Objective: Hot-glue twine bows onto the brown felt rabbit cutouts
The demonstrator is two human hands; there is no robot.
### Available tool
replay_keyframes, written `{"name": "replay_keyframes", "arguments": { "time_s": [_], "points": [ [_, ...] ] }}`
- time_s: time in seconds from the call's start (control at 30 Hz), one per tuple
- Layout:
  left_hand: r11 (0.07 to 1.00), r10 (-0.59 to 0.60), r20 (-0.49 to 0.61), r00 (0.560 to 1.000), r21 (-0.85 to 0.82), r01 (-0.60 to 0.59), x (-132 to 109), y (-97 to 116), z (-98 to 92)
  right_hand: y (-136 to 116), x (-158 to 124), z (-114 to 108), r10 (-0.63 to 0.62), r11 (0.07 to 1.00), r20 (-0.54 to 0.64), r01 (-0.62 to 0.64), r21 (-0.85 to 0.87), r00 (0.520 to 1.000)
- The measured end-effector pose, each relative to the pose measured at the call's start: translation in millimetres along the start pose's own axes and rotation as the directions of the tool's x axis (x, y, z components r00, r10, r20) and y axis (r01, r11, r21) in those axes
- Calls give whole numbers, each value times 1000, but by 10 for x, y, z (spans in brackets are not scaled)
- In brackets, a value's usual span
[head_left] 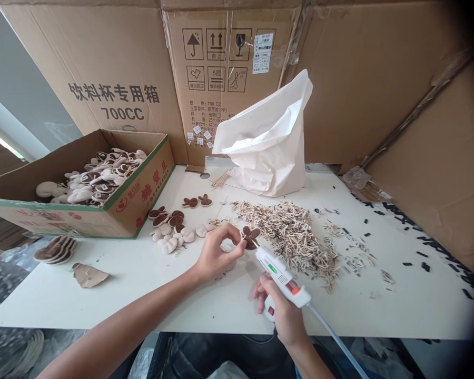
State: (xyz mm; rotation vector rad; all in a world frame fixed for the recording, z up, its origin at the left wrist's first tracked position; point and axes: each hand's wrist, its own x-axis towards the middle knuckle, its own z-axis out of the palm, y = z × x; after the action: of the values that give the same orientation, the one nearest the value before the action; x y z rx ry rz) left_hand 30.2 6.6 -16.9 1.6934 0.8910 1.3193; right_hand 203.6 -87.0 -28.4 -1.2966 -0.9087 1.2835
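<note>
My left hand (221, 250) pinches a small brown bunny-shaped felt piece (251, 235) by its edge above the table. In my right hand (282, 310) is a white hot glue gun (278, 271), its nozzle touching or just beside the brown piece. A glue stick (332, 331) runs out of the gun's back end. Left of my left hand lie several brown and white bunny-shaped pieces (176, 218) in a loose cluster. Two more brown pieces (197, 201) rest behind them. Beyond the gun spreads a big pile of small pale strips (296, 237).
An open cardboard box (152, 192) full of plush pieces stands at the left. A white bag (276, 163) stands at the back, beside thin wooden sticks (220, 180). Torn cardboard (89, 275) and stacked brown pieces (56, 249) lie front left. Black bits (425, 267) are scattered right; cardboard walls surround the table.
</note>
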Motion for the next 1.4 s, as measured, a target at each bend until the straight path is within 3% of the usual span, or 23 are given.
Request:
{"name": "replay_keyframes", "arguments": {
  "time_s": [1.2,1.4],
  "points": [
    [999,33,-30,999,30,-32,9,-2,-23,32,22,16,16,999,-37,-18,-38,999],
    [1000,7,-58,998,-27,-9,20,-13,-20,12,18,18,-1,999,-108,-3,-41,994]
  ]
}}
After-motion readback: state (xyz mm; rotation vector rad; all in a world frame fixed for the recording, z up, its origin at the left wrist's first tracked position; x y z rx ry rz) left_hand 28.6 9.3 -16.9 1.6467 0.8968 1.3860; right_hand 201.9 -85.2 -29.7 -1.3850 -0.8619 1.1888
